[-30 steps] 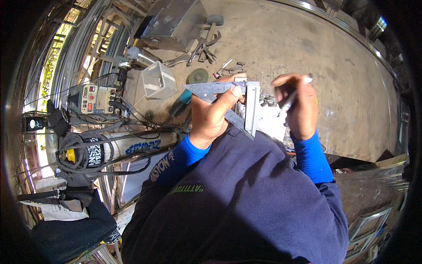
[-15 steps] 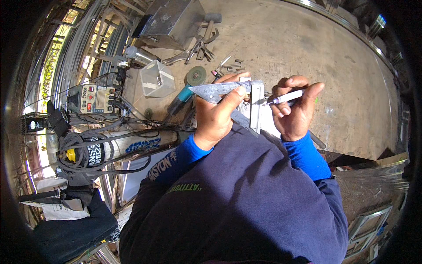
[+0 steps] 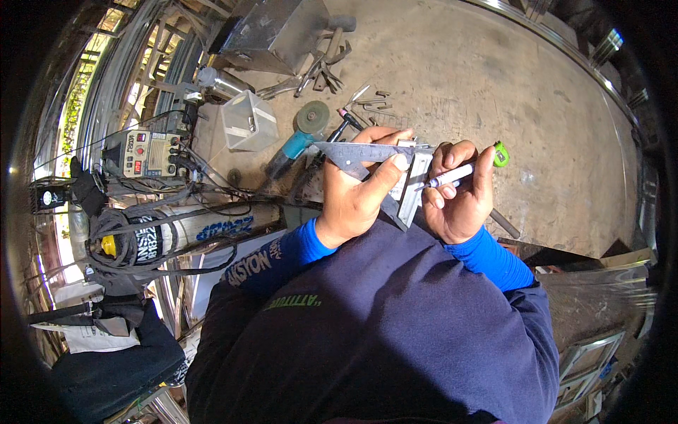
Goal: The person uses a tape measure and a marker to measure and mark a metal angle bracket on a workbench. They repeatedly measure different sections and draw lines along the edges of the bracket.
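square: metal try square [image 3: 367, 157] sits mid-scene, just above the person's chest, pinned flat so it won't slide
left hand: left hand [image 3: 357, 194] clamped down on the square, thumb along the blade
right hand: right hand [image 3: 459, 194] pinching a white marker [image 3: 445, 177], tip right at the square's edge, looks like it's for a line
floor: concrete floor [image 3: 494, 78]
far left: angle grinder [image 3: 300, 138], clear plastic tub [image 3: 247, 120], welder box [image 3: 145, 152]

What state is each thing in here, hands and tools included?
left hand: gripping the metal square, pressing it down
right hand: holding a white marker, tip at the square's edge
angle grinder: lying on the floor, unheld
clear plastic tub: upright, open
gas cylinder: lying on its side
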{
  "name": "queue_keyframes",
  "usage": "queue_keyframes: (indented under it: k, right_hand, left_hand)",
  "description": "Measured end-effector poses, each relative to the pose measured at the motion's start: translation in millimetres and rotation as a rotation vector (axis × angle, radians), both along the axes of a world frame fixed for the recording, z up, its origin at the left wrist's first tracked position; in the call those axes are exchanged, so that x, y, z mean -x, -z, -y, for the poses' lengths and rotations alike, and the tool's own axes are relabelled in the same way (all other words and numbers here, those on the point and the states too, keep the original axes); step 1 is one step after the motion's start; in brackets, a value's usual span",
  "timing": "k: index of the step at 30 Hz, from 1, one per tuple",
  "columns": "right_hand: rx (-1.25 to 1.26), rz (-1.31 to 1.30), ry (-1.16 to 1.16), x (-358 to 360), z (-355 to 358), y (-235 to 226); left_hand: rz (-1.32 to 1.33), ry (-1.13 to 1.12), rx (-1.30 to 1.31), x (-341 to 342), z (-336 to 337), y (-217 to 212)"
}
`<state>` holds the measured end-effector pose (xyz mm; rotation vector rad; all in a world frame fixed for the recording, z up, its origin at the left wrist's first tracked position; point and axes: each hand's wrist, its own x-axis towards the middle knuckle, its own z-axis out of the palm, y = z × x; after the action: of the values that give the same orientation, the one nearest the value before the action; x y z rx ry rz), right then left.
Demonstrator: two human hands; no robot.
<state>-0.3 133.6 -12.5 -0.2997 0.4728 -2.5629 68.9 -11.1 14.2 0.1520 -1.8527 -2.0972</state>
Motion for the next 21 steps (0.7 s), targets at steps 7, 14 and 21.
queue_keyframes:
  k: [7,14,21]
  right_hand:
    - [-0.007,-0.073,-0.031,1.4,-5.0,4.3]
    - [0.019,-0.082,-0.068,6.5,-12.9,14.3]
    - [-0.094,-0.145,0.097,22.8,-24.6,11.4]
  left_hand:
    - [0.0,0.041,-0.101,0.3,1.1,6.4]
    - [0.08,0.091,-0.165,2.7,5.3,13.3]
    - [0.065,0.141,-0.192,7.8,6.0,22.6]
